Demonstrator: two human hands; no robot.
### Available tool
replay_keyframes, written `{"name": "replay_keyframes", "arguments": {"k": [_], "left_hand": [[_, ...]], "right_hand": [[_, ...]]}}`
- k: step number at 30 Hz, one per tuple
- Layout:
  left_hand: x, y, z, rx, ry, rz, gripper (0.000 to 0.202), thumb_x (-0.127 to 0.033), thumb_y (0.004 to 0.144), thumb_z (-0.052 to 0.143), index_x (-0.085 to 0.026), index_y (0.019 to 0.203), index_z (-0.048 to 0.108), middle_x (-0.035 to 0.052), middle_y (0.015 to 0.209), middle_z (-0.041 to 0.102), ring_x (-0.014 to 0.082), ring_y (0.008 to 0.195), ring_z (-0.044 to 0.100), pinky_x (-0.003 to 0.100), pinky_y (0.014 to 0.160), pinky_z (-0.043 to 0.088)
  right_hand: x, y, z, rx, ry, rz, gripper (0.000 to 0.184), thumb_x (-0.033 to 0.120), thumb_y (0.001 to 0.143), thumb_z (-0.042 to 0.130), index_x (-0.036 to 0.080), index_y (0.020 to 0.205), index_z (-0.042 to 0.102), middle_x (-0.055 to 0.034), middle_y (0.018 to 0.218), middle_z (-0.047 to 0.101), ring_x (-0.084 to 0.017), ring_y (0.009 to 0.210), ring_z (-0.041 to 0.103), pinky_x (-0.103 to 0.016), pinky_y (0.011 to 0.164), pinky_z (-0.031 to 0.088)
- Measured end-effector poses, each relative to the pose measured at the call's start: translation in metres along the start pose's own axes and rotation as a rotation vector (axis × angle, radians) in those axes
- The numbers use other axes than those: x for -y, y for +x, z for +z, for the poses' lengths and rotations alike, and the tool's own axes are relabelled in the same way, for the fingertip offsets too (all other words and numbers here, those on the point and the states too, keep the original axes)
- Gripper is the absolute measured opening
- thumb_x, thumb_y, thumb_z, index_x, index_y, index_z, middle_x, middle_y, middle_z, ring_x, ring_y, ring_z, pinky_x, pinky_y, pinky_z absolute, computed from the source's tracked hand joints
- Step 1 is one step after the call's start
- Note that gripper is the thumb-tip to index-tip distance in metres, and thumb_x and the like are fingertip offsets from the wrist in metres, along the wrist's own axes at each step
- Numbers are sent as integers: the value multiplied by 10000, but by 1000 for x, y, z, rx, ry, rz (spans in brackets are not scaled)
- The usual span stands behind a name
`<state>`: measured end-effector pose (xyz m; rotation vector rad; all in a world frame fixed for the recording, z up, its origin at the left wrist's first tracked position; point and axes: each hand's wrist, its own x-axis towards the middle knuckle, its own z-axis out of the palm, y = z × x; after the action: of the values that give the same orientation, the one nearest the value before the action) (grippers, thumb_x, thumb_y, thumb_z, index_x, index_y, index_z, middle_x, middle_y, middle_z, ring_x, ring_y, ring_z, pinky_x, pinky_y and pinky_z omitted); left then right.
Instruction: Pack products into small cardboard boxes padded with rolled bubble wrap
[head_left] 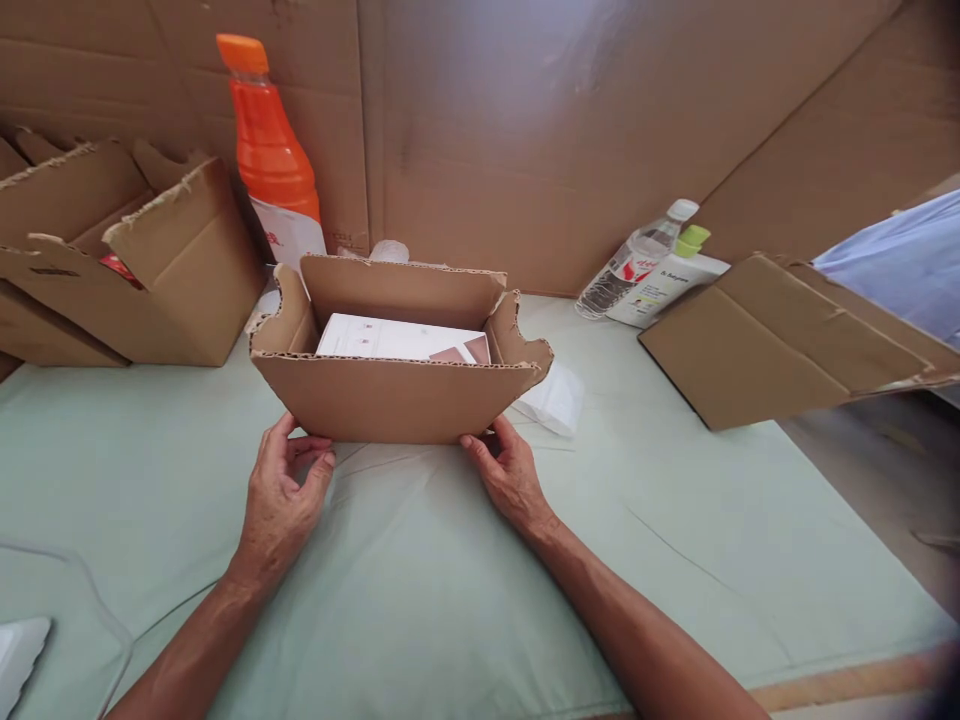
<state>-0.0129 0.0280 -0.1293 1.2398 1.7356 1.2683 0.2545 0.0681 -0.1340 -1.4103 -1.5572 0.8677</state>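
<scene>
An open-topped cardboard box (397, 400) with rough-cut edges stands on the green cloth in front of me. Inside it lies a white carton (390, 337) with small print and a brownish patterned end; its lower part is hidden by the box's front wall. My left hand (291, 480) holds the box's lower left corner, the thumb near the bottom front edge and the fingers curled round the side. At the lower right corner my right hand (510, 470) grips in the same way, thumb against the front edge. Some fingertips are hidden behind the box.
A tall orange bottle (276, 150) stands behind the box. More cardboard boxes (195, 270) are at left, another tilted box (787, 340) at right. A clear bottle (637, 255) and a white tube (667, 285) lean at the cardboard wall (525, 150). White wrapping (559, 400) lies nearby.
</scene>
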Motion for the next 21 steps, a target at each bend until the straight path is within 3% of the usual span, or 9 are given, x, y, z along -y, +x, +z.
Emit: {"name": "replay_keyframes", "arguments": {"k": [3,7,10,13,15,18,21], "left_hand": [[3,3,4,67,-104,17,785,-369,799,684,-213,1510,391,122,1230,653,293,1188,651,497,1042,518],[4,6,7,170,-243,45,891,-363,754,724,-246,1546,334,140,1600,384,314,1314,580,517,1149,439],[4,4,6,103,-265,-3,862,-383,737,740,-203,1504,390,166,1564,430,327,1288,601,516,1107,478],[5,0,3,20,-216,-31,722,-397,756,722,-164,1403,499,176,1419,568,315,1209,645,487,1023,528],[5,-1,1,35,-157,-41,610,-403,776,691,-155,1321,571,156,1271,657,301,1152,666,469,987,537],[6,-2,-1,60,-79,-25,504,-399,793,649,-149,1230,635,126,1102,705,280,1084,679,442,963,539],[6,-1,-1,11,-72,21,476,-379,799,636,-149,1216,638,145,1230,655,264,1085,673,406,930,556]], "right_hand": [[-4,9,0,-8,28,-11,307,356,878,574,206,1139,637,-52,1027,708,-208,888,647,-350,812,544],[-3,12,-4,-14,10,-63,358,310,885,520,192,1205,629,-90,1160,713,-233,1016,666,-375,841,561],[4,8,-17,-86,-173,-191,366,270,909,493,211,1242,632,-117,1319,655,-257,1145,639,-401,855,566],[6,9,-44,-203,-531,-349,374,228,907,522,232,1262,640,-127,1460,562,-308,1323,526,-499,1004,491],[1,16,-65,-218,-781,-349,466,186,854,560,206,1316,614,-159,1518,502,-366,1383,452,-576,1042,426],[-13,27,-95,-179,-981,-225,400,133,816,527,168,1182,684,-187,1315,664,-402,1304,516,-601,983,427],[-18,21,-117,-163,-1010,-183,307,108,841,453,189,929,735,-138,993,767,-372,1181,614,-592,969,430]]}}
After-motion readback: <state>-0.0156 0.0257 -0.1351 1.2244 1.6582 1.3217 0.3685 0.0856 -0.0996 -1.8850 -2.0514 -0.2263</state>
